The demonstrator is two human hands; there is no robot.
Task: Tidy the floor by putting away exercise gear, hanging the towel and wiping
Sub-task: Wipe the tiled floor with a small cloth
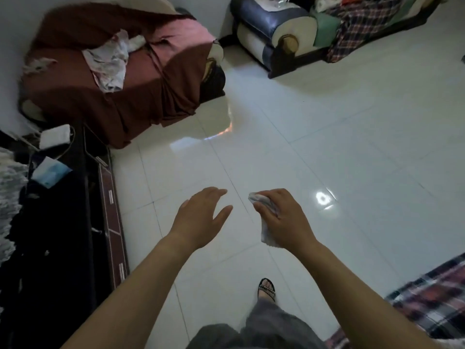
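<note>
My right hand (281, 217) is closed around a small crumpled white cloth (268, 234), which sticks out above my fingers and hangs below my palm. My left hand (201, 217) is held out beside it, palm down, fingers apart and holding nothing. Both hands hover over the glossy white tiled floor (327, 152), which reflects a ceiling light. No exercise gear shows in this view.
An armchair under a maroon cover (113, 79) with a pale crumpled cloth (108, 64) on its seat stands at upper left. A sofa with plaid fabric (352, 34) is at the back. A dark low cabinet (63, 222) runs along the left. Plaid fabric (432, 298) lies at lower right. My sandalled foot (266, 290) is below.
</note>
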